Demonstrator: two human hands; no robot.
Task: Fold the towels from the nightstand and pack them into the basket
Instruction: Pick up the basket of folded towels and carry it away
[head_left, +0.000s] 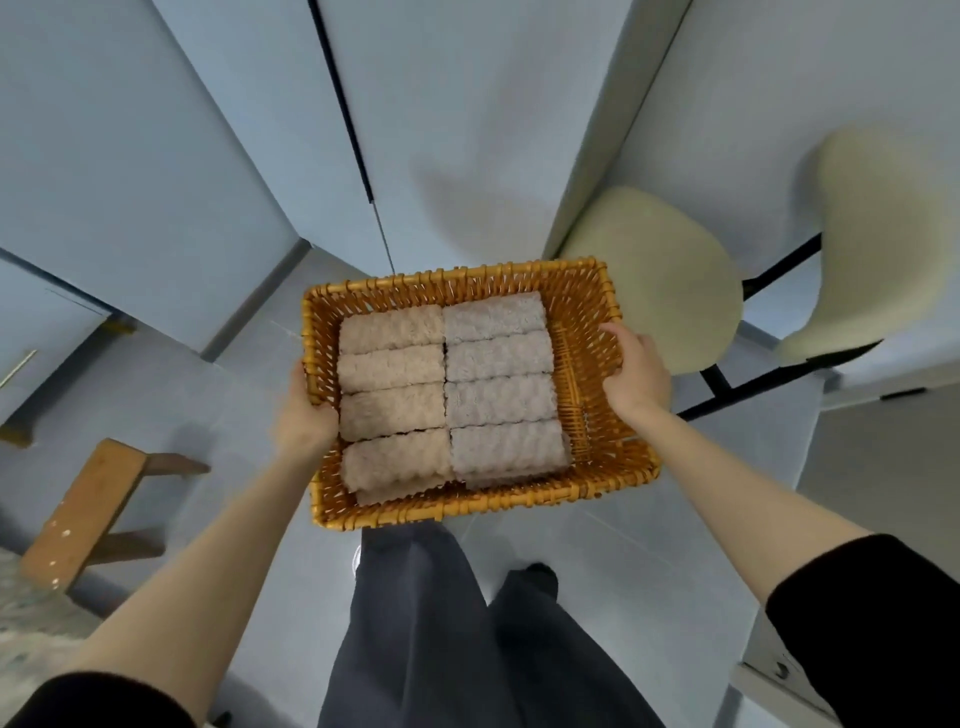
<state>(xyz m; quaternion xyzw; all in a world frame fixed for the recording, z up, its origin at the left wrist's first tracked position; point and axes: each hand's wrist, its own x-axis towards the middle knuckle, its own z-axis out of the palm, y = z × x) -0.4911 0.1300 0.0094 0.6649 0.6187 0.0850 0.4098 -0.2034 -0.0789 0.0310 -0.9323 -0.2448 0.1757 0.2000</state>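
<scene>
At the centre of the frame the basket (470, 505) is being held above the floor, the left hand (304, 415) gripping its left rim and the right hand (636, 371) curling over its right rim, while folded towels (500, 400) are lying inside in two columns, packed toward its left side.

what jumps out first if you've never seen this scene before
An orange woven wicker basket fills the centre, packed with beige and grey fuzzy folded towels in two neat columns of four. The left hand and right hand grip its side rims; a cream padded chair stands to the right.
</scene>
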